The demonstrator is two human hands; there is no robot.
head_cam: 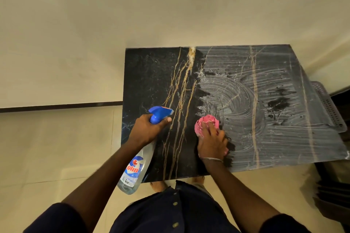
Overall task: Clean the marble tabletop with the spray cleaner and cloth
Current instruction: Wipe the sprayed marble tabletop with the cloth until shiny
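Marble tabletop [151,73] half streaked; cream floor [56,147].

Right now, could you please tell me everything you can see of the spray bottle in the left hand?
The clear plastic spray bottle has a blue trigger head and a blue, white and red label reading Colin. It is tilted, head over the dark streak-free part of the black gold-veined marble tabletop, base past the near edge. The left hand grips its neck just below the head.

Open room above the tabletop [151,73]; wall [170,5] blocks beyond.
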